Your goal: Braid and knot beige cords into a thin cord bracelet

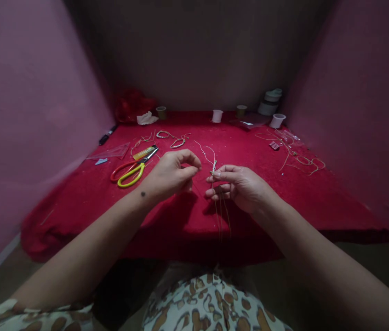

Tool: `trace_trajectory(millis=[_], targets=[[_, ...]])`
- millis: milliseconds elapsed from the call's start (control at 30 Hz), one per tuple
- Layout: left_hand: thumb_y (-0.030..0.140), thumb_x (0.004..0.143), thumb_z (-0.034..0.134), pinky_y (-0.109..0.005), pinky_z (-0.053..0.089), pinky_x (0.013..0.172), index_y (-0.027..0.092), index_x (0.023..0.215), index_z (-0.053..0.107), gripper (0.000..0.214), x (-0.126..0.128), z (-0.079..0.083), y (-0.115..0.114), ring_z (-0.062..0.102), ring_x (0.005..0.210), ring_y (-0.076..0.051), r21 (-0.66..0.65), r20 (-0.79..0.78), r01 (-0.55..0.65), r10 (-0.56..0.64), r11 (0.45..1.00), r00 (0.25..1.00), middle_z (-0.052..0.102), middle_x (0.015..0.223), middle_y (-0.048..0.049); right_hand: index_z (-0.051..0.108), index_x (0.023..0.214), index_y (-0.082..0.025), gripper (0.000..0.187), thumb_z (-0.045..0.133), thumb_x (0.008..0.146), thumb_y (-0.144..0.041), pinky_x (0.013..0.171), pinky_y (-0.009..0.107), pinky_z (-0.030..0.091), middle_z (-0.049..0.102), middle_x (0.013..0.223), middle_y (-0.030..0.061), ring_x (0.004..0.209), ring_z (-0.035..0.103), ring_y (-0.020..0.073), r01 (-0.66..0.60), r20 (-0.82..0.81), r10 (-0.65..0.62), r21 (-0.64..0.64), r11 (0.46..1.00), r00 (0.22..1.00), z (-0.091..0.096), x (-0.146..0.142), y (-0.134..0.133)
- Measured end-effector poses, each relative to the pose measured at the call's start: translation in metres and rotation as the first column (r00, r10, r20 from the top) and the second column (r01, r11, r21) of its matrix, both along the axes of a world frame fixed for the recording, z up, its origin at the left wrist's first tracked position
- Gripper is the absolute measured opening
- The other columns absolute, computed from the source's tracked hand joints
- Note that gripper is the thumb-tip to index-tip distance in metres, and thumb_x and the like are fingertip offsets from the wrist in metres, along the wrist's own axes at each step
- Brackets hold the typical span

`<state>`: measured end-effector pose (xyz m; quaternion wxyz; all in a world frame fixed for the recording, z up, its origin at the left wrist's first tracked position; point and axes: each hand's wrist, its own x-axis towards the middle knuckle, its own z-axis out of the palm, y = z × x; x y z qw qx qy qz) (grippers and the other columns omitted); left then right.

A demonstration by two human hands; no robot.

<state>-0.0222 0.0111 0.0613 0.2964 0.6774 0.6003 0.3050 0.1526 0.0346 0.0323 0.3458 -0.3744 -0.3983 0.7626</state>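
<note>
Pinched between the thumb and index finger of my right hand [236, 184] is a braided cord bracelet [214, 166], with a short pale woven part standing above the fingertips. Two thin loose ends reach up and left from it, and several long cords [220, 214] hang below over the cloth. My left hand [177, 171] is just left of the bracelet, apart from it. Its fingers are curled, with thumb and index tips close together; whether a thin strand is between them I cannot make out. Scissors [130, 174] with red and yellow handles lie left of that hand.
A red cloth [87, 202] covers the table between pink walls. Two finished-looking bracelets [178, 142] lie beyond my left hand. Thread spools [217, 116] and a lidded container [269, 102] stand at the back. Loose cords [305, 162] lie right; a yellow packet [143, 153] touches the scissors.
</note>
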Motion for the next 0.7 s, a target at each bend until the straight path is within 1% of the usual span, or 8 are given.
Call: trace_trajectory(millis=[33, 100, 133, 200, 300, 467, 600, 700], targets=[[0.016, 0.078, 0.050, -0.020, 0.037, 0.039, 0.016, 0.086, 0.052, 0.009, 0.005, -0.001, -0.002, 0.053, 0.041, -0.012, -0.119, 0.193, 0.038, -0.015, 0.992, 0.981, 0.056, 0.053, -0.0003, 0.051, 0.072, -0.015, 0.009, 0.058, 0.076, -0.010, 0.052, 0.029, 0.052, 0.066, 0.073, 0.0048, 0.056, 0.067, 0.0189, -0.008, -0.005, 0.008, -0.001, 1.000, 1.000, -0.001, 0.000, 0.000], [0.018, 0.077, 0.054, -0.020, 0.038, 0.036, 0.016, 0.084, 0.050, 0.009, 0.015, -0.004, -0.006, 0.051, 0.037, -0.012, -0.256, 0.438, 0.117, 0.007, 0.960, 0.899, 0.055, 0.047, 0.0018, 0.051, 0.072, -0.015, 0.010, 0.059, 0.076, -0.011, 0.053, 0.029, 0.053, 0.065, 0.067, 0.0037, 0.054, 0.067, 0.0175, -0.024, -0.013, 0.024, -0.003, 1.000, 1.000, -0.002, 0.001, 0.000], [0.018, 0.076, 0.055, -0.021, 0.041, 0.037, 0.016, 0.082, 0.050, 0.009, 0.019, -0.005, -0.008, 0.052, 0.038, -0.012, -0.284, 0.506, 0.142, 0.022, 0.948, 0.862, 0.056, 0.047, 0.0016, 0.051, 0.072, -0.015, 0.009, 0.059, 0.076, -0.011, 0.054, 0.029, 0.053, 0.065, 0.063, 0.0031, 0.052, 0.066, 0.0168, -0.032, -0.019, 0.032, -0.007, 0.999, 0.999, -0.003, 0.001, 0.000], [0.015, 0.074, 0.057, -0.023, 0.046, 0.042, 0.015, 0.079, 0.049, 0.009, 0.025, -0.008, -0.009, 0.055, 0.042, -0.012, -0.307, 0.580, 0.163, 0.048, 0.938, 0.813, 0.058, 0.049, 0.0007, 0.052, 0.072, -0.015, 0.009, 0.059, 0.076, -0.012, 0.054, 0.029, 0.053, 0.063, 0.057, 0.0024, 0.050, 0.065, 0.0162, -0.040, -0.028, 0.040, -0.017, 0.999, 0.999, -0.004, 0.001, 0.000], [0.015, 0.073, 0.059, -0.022, 0.047, 0.044, 0.014, 0.076, 0.050, 0.010, 0.027, -0.010, -0.011, 0.056, 0.045, -0.011, -0.327, 0.600, 0.157, 0.077, 0.932, 0.796, 0.057, 0.050, 0.0017, 0.054, 0.072, -0.013, 0.006, 0.058, 0.077, -0.011, 0.055, 0.030, 0.053, 0.064, 0.057, 0.0038, 0.051, 0.065, 0.0167, -0.053, -0.034, 0.052, -0.027, 0.998, 0.998, -0.006, 0.003, -0.001], [0.023, 0.077, 0.057, -0.017, 0.038, 0.035, 0.015, 0.074, 0.053, 0.010, 0.026, -0.013, -0.014, 0.045, 0.035, -0.007, -0.384, 0.534, 0.150, 0.086, 0.911, 0.841, 0.051, 0.046, 0.0047, 0.058, 0.072, -0.010, 0.005, 0.057, 0.076, -0.012, 0.055, 0.028, 0.053, 0.065, 0.063, 0.0067, 0.054, 0.066, 0.0169, -0.076, -0.030, 0.075, -0.033, 0.997, 0.997, -0.008, 0.009, -0.004], [0.024, 0.076, 0.058, -0.017, 0.030, 0.029, 0.015, 0.071, 0.053, 0.011, 0.025, -0.023, -0.014, 0.038, 0.030, -0.005, -0.392, 0.529, 0.165, 0.076, 0.905, 0.845, 0.048, 0.045, 0.0057, 0.058, 0.071, -0.011, 0.004, 0.061, 0.073, -0.014, 0.055, 0.028, 0.054, 0.066, 0.067, 0.0065, 0.058, 0.068, 0.0197, -0.071, -0.032, 0.070, -0.034, 0.997, 0.997, -0.011, 0.014, -0.011], [0.025, 0.075, 0.059, -0.016, 0.025, 0.028, 0.015, 0.069, 0.053, 0.013, 0.024, -0.032, -0.012, 0.034, 0.030, -0.004, -0.423, 0.570, 0.193, 0.095, 0.885, 0.816, 0.042, 0.043, 0.0070, 0.057, 0.073, -0.012, 0.009, 0.065, 0.072, -0.017, 0.058, 0.030, 0.054, 0.066, 0.065, 0.0065, 0.058, 0.068, 0.0196, -0.075, -0.004, 0.074, -0.018, 0.997, 0.997, -0.015, 0.016, -0.018]])
